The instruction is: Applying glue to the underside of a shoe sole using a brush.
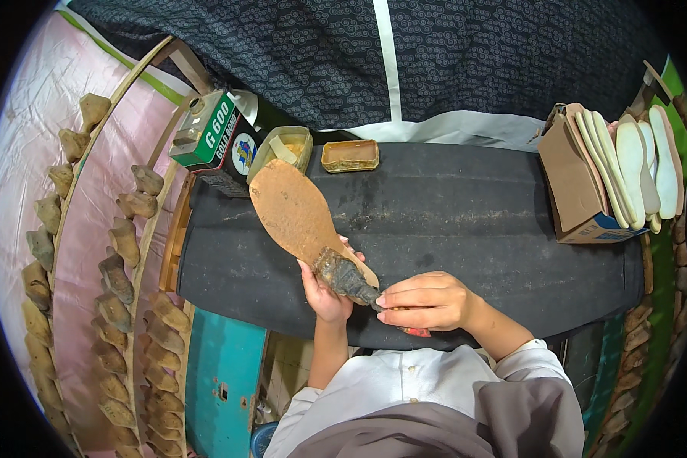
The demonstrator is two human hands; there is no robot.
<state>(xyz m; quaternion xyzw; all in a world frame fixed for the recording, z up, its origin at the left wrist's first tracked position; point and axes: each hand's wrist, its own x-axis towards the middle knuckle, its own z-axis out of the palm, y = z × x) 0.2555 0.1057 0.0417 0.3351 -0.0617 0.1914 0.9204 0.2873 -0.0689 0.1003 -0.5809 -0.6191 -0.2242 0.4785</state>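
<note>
My left hand (328, 298) is closed around the narrower part of a brown shoe sole (290, 204). Its broad end points up and to the far left, over the table. Across the near part of the sole lies a brush (342, 276) with a thick, dark, crusted head. The fingers of my right hand (429, 300) wrap the brush's handle, and a bit of red shows below them. Brush and right fingers partly cover the sole's near end. Whether the bristles press on the sole, I cannot tell.
A green and black metal can (217, 141) stands at the far left, beside an open plastic tub (301, 149) and a shallow rectangular container (349, 156). At the right, a cardboard box (576, 179) holds several pale insoles (632, 164). Racks of wooden shoe lasts (122, 237) line both sides.
</note>
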